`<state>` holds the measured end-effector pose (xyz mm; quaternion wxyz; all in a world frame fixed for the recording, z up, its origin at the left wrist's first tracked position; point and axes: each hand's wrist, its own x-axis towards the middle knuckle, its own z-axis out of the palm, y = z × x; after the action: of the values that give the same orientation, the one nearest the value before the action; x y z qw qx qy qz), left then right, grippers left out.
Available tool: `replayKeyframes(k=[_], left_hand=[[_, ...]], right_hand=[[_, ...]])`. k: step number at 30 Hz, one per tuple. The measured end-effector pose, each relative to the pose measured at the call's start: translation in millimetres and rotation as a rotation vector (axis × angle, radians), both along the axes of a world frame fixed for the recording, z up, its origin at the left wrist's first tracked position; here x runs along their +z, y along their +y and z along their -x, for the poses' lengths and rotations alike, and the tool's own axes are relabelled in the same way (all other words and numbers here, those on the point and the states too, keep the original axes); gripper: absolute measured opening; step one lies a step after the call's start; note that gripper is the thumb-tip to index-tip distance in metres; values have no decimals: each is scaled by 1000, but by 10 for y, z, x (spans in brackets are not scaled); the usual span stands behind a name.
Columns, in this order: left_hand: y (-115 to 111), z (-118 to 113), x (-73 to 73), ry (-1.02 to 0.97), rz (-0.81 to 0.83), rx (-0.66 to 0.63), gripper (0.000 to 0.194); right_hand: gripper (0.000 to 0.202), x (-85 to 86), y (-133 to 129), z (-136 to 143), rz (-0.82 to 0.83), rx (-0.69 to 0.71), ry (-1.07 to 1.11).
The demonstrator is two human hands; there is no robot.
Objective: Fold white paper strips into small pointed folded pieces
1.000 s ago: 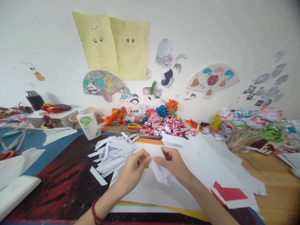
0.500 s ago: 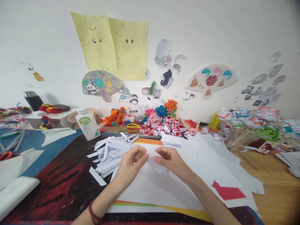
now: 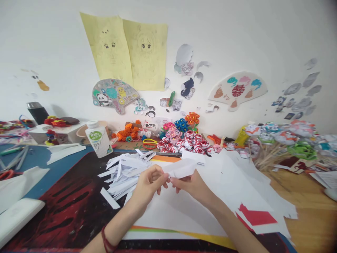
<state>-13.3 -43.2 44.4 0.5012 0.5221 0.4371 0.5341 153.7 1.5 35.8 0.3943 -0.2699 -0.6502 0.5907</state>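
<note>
Right of the paper-strip pile [image 3: 127, 171], my left hand [image 3: 147, 182] and right hand [image 3: 196, 184], close together, pinch a white paper strip [image 3: 183, 168]; apparent folding, I judge, next demands steady fingertips.

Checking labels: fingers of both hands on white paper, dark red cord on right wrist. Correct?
Wrong wrist: the head view shows the dark red cord on the left hand's wrist, not the right hand's. Fingers of both are on white paper.
</note>
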Motion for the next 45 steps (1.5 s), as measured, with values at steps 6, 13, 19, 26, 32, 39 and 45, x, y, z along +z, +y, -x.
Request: replayKeyframes(k=[6,13,19,26,32,39,45], left_hand=[[-7,-7,-12,226,-44,42,26],[-6,7,-10,444,-95,46,26],[-7,12,-44,424,-91,3,24],[-23,-6,-76,423,-93,-32,25],[-42,-20,-65,432,-94,-28,24],[-39,-17,-22,385,-87,15,27],[-41,-7,-15,383,-96,65,26]], right_hand=[[24,4,43,-55,-43,-6,-70],[23,-59,77,-58,-48,-6,-94],[17,-86,92,-70,-38,69,-128],[8,-91,80,-99,-39,43,-148],[6,-36,56,-121,-48,25,-143],[10,-12,126,-175,-39,22,-185],[10,55,124,-195,-28,-14,-207]])
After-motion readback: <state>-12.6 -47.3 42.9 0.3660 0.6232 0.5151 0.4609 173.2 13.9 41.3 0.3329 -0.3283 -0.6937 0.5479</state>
